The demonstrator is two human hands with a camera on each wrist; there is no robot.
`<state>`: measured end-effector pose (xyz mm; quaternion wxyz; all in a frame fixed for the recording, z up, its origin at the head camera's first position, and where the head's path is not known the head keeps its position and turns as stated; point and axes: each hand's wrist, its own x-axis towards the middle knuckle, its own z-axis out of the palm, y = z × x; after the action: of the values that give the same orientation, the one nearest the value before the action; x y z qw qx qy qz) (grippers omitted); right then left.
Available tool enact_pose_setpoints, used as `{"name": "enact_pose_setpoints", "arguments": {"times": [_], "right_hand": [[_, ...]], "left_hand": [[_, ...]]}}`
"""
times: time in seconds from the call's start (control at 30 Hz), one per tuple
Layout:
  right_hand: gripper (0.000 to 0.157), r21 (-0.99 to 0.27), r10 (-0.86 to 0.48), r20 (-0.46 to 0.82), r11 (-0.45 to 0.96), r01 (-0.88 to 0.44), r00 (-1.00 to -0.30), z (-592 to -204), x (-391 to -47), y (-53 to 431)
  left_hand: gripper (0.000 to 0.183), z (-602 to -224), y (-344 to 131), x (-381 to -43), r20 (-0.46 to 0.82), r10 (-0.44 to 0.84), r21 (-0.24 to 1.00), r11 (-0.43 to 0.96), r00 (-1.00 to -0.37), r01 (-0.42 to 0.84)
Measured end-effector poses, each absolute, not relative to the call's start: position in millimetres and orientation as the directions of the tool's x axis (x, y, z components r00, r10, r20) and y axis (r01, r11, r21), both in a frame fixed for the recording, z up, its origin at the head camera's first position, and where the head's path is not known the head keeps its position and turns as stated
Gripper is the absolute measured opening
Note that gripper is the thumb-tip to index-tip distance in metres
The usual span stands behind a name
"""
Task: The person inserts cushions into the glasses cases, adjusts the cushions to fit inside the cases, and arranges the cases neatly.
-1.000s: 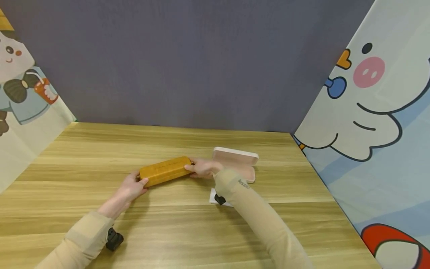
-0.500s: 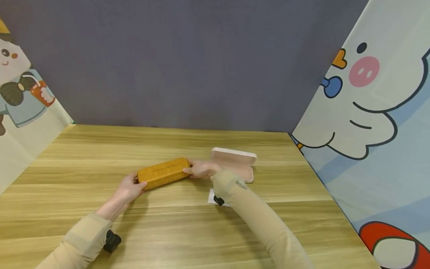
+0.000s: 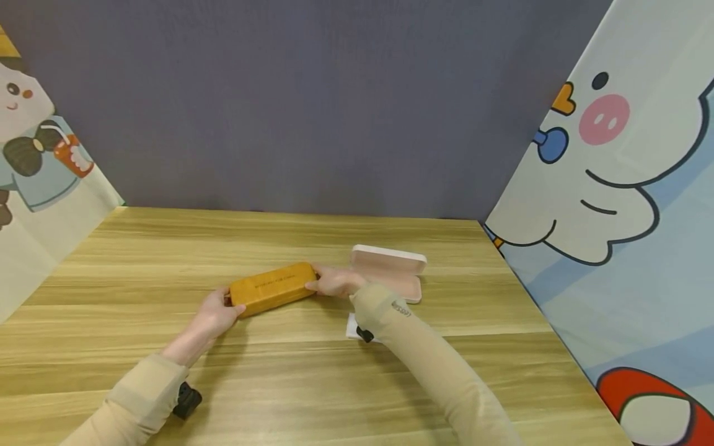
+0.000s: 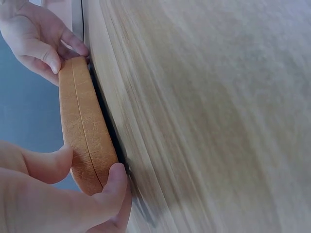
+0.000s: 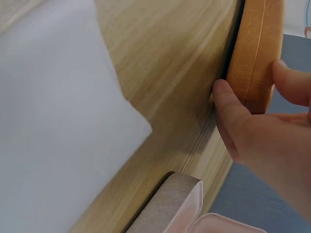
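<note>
An orange-brown glasses case point(image 3: 273, 287), closed, with a line of small lettering on its top, lies slantwise between both hands. My left hand point(image 3: 217, 313) grips its left end, and my right hand point(image 3: 337, 282) holds the right end. In the left wrist view a seam runs along the side of the glasses case point(image 4: 77, 111); thumb and fingers pinch it from opposite sides. A narrow dark shadow separates the case point(image 5: 255, 53) from the tabletop in the right wrist view; whether it touches anywhere I cannot tell.
Just right of my right hand stands an opened pale pink case point(image 3: 387, 261), its lid raised. A white cloth or paper sheet point(image 5: 58, 111) lies under my right forearm, mostly hidden in the head view. Behind the wooden table point(image 3: 268, 384) rises a grey panel point(image 3: 301, 111).
The orange-brown glasses case has tipped slightly so its lettered top faces me more. Both hands keep their hold, almost in place. The head view has shifted a little.
</note>
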<state>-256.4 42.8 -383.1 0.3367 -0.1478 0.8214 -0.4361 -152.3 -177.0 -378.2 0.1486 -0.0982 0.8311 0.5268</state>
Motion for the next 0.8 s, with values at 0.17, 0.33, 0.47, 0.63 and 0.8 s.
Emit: {"name": "enact_pose_setpoints", "arguments": {"times": [0.17,0.33,0.47,0.63,0.8], "right_hand": [[0.057,-0.816,-0.54,-0.411,0.577,0.033,-0.734,-383.5,-254.5,43.1],[0.058,-0.815,-0.54,-0.415,0.578,0.036,-0.732,-382.5,-254.1,43.5],[0.061,-0.816,-0.541,-0.421,0.576,0.044,-0.728,-382.0,-254.4,44.2],[0.062,-0.811,-0.539,-0.424,0.583,0.04,-0.728,-381.0,-253.8,45.2],[0.065,-0.784,-0.527,-0.431,0.621,0.014,-0.732,-376.0,-250.4,50.0]], "left_hand": [[0.063,-377.9,-176.6,-151.8,-0.356,-0.011,0.845,0.424,-0.934,-0.327],[0.063,-378.9,-176.1,-151.4,-0.354,-0.01,0.849,0.416,-0.935,-0.326],[0.063,-379.0,-175.3,-151.4,-0.35,-0.009,0.853,0.411,-0.937,-0.323],[0.064,-378.0,-175.4,-151.3,-0.353,-0.007,0.855,0.403,-0.935,-0.326],[0.068,-374.6,-176.6,-150.7,-0.369,-0.028,0.833,0.433,-0.929,-0.344]]}}
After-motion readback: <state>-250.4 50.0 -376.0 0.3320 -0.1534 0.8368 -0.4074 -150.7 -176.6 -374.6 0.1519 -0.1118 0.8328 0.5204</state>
